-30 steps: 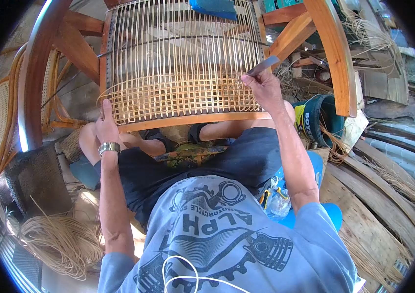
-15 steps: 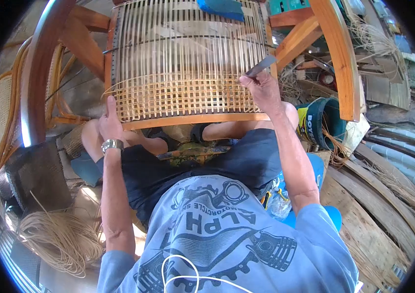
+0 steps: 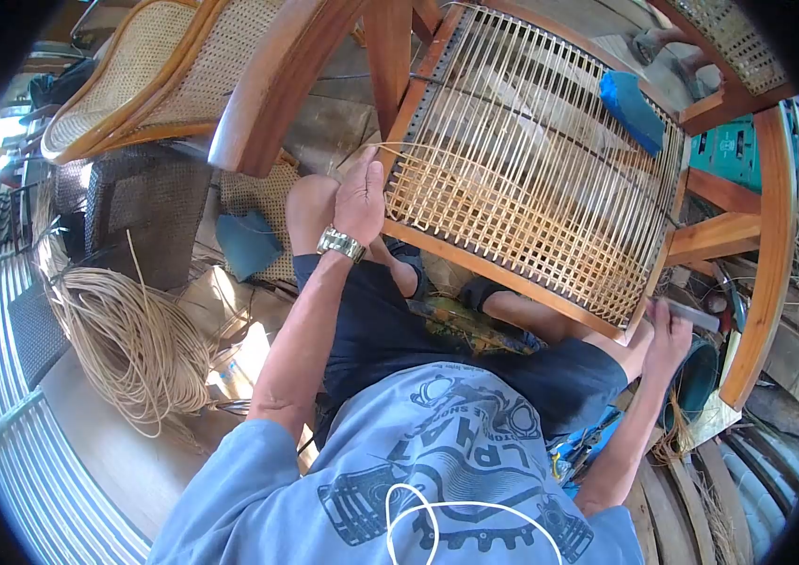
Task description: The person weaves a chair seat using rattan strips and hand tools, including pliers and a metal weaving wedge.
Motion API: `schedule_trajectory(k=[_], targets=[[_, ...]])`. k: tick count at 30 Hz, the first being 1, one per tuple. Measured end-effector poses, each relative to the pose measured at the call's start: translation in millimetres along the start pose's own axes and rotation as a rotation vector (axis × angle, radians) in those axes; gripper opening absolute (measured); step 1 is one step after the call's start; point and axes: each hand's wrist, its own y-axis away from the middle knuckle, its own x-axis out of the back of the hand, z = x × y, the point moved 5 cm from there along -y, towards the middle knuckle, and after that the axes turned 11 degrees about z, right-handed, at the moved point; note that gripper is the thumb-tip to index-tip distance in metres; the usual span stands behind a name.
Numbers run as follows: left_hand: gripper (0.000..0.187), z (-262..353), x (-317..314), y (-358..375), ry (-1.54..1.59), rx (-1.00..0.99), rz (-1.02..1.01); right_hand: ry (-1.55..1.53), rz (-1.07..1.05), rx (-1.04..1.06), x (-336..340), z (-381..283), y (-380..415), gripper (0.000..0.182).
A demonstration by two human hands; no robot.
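Observation:
A wooden chair frame [image 3: 503,266] lies tilted across my knees, its seat strung with pale cane strands. A tight cane weave [image 3: 512,226] fills the part nearest me, while the far part has strands running one way only. At the left rail, my left hand [image 3: 360,200] is closed around the end of a loose cane strand [image 3: 418,146]; some fingers are hidden. My right hand [image 3: 668,341], beyond the frame's right corner, grips a flat metal blade [image 3: 694,314] pointing right. A blue piece [image 3: 632,111] rests on the far right strands.
A big coil of cane [image 3: 127,330] lies at left, below a caned chair [image 3: 164,66]. A dark bucket [image 3: 696,377] stands beside my right knee. The chair's curved wooden legs [image 3: 762,273] rise on both sides. A green crate [image 3: 729,151] sits behind, with wood scraps at right.
My view has swung left, so the chair appears further right and tilted. My right hand with the blade has moved off the weave to beyond the frame's right corner. My left hand stays by the left rail.

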Motion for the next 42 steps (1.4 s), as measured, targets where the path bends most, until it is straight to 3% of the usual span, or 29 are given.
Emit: schedule_trajectory(k=[2, 4, 5, 8, 9, 12, 15, 17, 22, 25, 31, 36, 38, 42], targets=[[0.057, 1.0, -3.9, -5.3, 0.055, -0.039, -0.022, -0.103, 0.035, -0.075, 23.6, 15.5, 1.2, 0.016], [0.046, -6.7, -11.6, -11.3, 0.34, 0.331, -0.137, -0.259, 0.048, -0.148, 33.8, 21.3, 1.7, 0.014], [0.046, -3.8, -10.3, -14.3, 0.338, 0.336, -0.145, -0.253, 0.051, -0.155, 36.9, 24.6, 1.0, 0.014], [0.043, -5.1, -14.1, -18.5, 0.783, 0.705, -0.135, -0.342, 0.075, -0.152, 38.4, 12.0, 0.8, 0.013], [0.043, -3.1, -17.1, -18.8, 0.784, 0.71, -0.137, -0.336, 0.075, -0.153, 32.6, 6.4, 0.8, 0.013], [0.037, -2.9, -18.1, -19.5, 0.727, 0.64, -0.063, 0.056, -0.08, -0.002, -21.0, -37.6, 9.1, 0.011], [0.029, -3.3, -22.2, -20.0, 0.787, 0.611, -0.053, -0.183, -0.251, -0.153, -126.2, -78.5, 41.5, 0.01], [0.024, 0.0, -18.5, -20.7, 0.813, 0.586, -0.009, -0.11, -0.471, 0.066, -198.0, -115.2, 59.0, 0.014], [0.011, 4.6, -24.3, -29.7, 0.659, 0.249, 0.032, -0.082, -0.618, 0.057, -303.5, -135.5, 73.6, 0.018], [0.012, 11.4, -19.0, -28.4, 0.45, 0.204, 0.071, -0.1, -0.634, 0.092, -324.4, -127.7, 71.1, 0.02], [0.015, 12.0, -16.8, -31.0, 0.319, 0.227, 0.081, -0.078, -0.662, 0.154, -336.3, -134.6, 79.0, 0.015], [0.016, 9.7, -17.2, -32.2, 0.338, 0.245, 0.086, -0.018, -0.641, 0.163, -347.5, -129.7, 80.3, 0.017], [0.016, 11.6, -16.3, -31.1, 0.339, 0.249, 0.1, 0.045, -0.503, 0.282, -346.7, -126.2, 82.9, 0.019], [0.016, 8.1, -19.4, -31.9, 0.408, 0.26, 0.122, 0.017, -0.449, 0.314, -340.5, -134.2, 80.5, 0.024]])
